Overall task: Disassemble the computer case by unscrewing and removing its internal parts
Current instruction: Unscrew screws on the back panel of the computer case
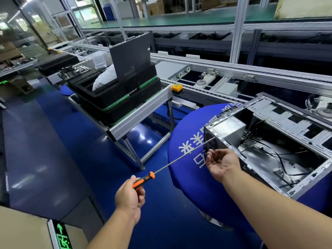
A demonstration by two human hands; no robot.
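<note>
STEP: undo rear screw of power supply [228, 131] | LEFT: left hand [129, 195] grips screwdriver [177, 158], keep shaft square to case [280, 141] | RIGHT: right hand [221, 163] open, palm up, ready to catch screw

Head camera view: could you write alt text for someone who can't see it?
A person's left hand grips a long orange-handled screwdriver, its tip at the rear corner of an open computer case on a blue table. The right hand waits open, palm up, beside the case.
</note>
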